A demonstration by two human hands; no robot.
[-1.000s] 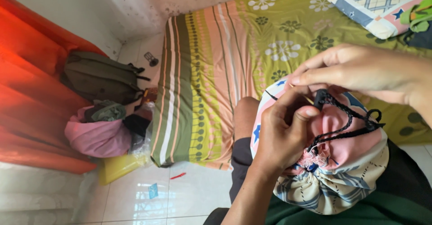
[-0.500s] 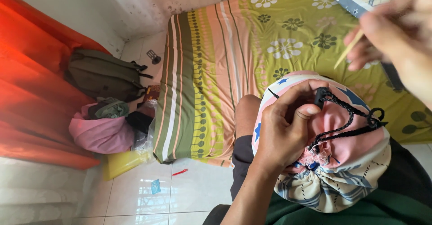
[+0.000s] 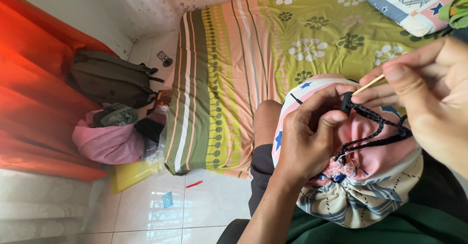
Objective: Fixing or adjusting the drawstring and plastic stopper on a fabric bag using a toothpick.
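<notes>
Left hand (image 3: 304, 144) pinches the black cord lock (image 3: 346, 102) on the drawstring bag (image 3: 370, 185) in the lap; right hand (image 3: 429, 97) pinches a thin wooden stick (image 3: 368, 85) touching it. Threading the cord (image 3: 375, 132) seems in hand, so the stick tip must meet the lock's hole exactly.

Right hand (image 3: 429, 97) cut off by the right edge, wrist out of view; its fingers hide the far end of the thin stick (image 3: 369, 84). Left hand (image 3: 304, 141) covers part of the stuffed cloth bundle (image 3: 370, 195), fingertips tucked out of sight near the black toggle (image 3: 346, 102). Patterned pillow (image 3: 409, 2) cropped at top; small dark object on floor (image 3: 164, 58) too small to tell.
</notes>
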